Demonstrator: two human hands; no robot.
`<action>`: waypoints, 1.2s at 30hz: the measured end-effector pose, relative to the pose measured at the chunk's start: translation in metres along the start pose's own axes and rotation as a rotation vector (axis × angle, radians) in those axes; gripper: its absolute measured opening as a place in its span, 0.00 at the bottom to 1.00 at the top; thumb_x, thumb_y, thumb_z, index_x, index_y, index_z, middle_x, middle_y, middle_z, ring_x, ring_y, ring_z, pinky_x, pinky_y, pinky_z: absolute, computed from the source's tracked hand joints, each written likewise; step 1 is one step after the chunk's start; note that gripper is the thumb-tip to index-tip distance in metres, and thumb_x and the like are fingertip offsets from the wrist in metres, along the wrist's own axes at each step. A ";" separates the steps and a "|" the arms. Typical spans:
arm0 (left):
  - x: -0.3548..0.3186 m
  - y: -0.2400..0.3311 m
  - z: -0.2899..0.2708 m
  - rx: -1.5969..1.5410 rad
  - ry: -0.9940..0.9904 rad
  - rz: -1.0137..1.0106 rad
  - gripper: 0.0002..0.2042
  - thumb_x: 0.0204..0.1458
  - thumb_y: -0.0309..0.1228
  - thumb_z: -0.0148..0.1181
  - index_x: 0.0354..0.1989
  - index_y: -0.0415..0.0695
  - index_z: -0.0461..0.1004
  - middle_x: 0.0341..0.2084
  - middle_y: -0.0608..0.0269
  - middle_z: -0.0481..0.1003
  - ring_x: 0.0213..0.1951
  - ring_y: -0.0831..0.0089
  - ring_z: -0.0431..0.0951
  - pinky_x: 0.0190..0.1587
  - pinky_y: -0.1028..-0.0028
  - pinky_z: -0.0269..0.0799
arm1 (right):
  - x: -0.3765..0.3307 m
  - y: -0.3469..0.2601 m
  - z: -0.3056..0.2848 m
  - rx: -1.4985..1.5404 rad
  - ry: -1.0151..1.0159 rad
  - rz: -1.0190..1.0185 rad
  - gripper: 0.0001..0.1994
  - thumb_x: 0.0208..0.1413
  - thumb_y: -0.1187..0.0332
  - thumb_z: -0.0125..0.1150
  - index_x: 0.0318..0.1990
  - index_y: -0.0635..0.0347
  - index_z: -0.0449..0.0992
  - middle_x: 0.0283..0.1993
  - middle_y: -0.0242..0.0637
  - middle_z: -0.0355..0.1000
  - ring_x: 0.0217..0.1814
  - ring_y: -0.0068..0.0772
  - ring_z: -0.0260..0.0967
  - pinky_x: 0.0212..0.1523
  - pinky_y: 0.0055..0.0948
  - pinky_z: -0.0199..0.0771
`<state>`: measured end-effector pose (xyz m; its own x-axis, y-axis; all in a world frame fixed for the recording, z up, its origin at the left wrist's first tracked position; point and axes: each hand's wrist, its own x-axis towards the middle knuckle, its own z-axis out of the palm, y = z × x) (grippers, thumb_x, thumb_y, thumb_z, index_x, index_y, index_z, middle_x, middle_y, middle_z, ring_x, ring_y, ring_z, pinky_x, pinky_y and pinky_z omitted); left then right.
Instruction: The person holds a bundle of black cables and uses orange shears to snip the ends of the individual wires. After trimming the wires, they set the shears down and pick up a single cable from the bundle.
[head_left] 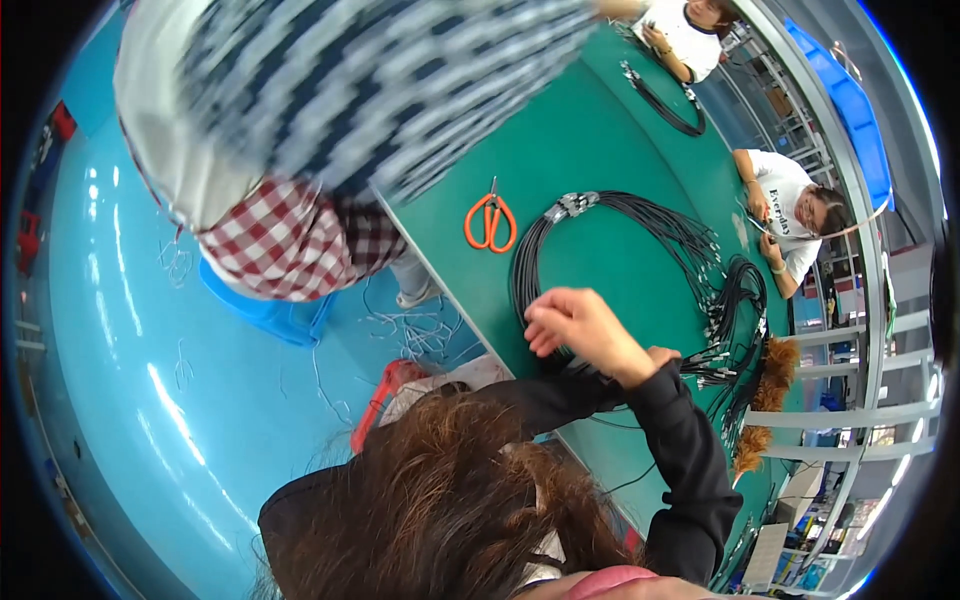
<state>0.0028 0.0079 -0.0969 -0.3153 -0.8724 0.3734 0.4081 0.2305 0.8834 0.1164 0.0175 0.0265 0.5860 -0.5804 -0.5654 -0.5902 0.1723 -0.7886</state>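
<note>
On the green table (610, 265) a large loop of black cables (640, 207) lies curved, with silvery ends fanned out on its right. A pale wrap (572, 206) gathers its far part. Over the loop's near left part is my right hand (585, 328), its fingers loosely bent and slightly apart, with nothing visible in them. My left hand (663, 355) shows only in part behind my right wrist, close to the cable ends; its fingers are hidden. My black-sleeved forearms cross. Orange-handled scissors (490, 222) lie left of the loop.
A person in a striped top (380, 90) leans over the table at far left. Two other people (790, 215) (685, 40) work along its far right side. More black cables (745, 290) lie right of the loop. A blue stool (265, 310) and loose strands (415, 330) are on the floor.
</note>
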 end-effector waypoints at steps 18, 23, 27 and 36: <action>0.000 0.059 -0.008 0.272 -0.049 -0.275 0.07 0.50 0.30 0.57 0.26 0.39 0.73 0.20 0.58 0.75 0.22 0.68 0.74 0.27 0.67 0.67 | -0.203 0.119 -0.020 0.421 0.900 -0.412 0.10 0.61 0.70 0.49 0.34 0.70 0.72 0.27 0.42 0.74 0.24 0.26 0.71 0.25 0.21 0.71; 0.000 0.058 -0.008 0.155 -0.125 -0.346 0.07 0.53 0.29 0.55 0.29 0.39 0.73 0.21 0.67 0.74 0.19 0.85 0.65 0.22 0.80 0.60 | -0.211 0.170 -0.018 0.540 1.024 -0.414 0.10 0.61 0.70 0.49 0.34 0.70 0.71 0.28 0.42 0.74 0.24 0.25 0.71 0.24 0.21 0.71; 0.002 0.070 -0.005 0.049 -0.141 -0.425 0.06 0.54 0.29 0.55 0.31 0.39 0.72 0.25 0.67 0.75 0.20 0.84 0.65 0.23 0.81 0.61 | -0.202 0.183 -0.018 0.505 1.065 -0.376 0.10 0.61 0.70 0.50 0.34 0.69 0.72 0.28 0.40 0.73 0.25 0.24 0.70 0.24 0.20 0.70; 0.013 0.094 -0.005 0.005 -0.153 -0.437 0.06 0.55 0.28 0.54 0.35 0.36 0.70 0.31 0.59 0.76 0.24 0.82 0.70 0.29 0.81 0.66 | -0.225 0.232 -0.046 -0.381 1.425 -0.051 0.08 0.54 0.70 0.58 0.38 0.66 0.71 0.32 0.42 0.72 0.25 0.34 0.70 0.27 0.30 0.69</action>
<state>0.0407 0.0158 -0.0103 -0.5796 -0.8149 0.0025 0.2048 -0.1426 0.9684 -0.1781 0.1513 -0.0175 -0.2845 -0.8936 0.3473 -0.8256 0.0443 -0.5625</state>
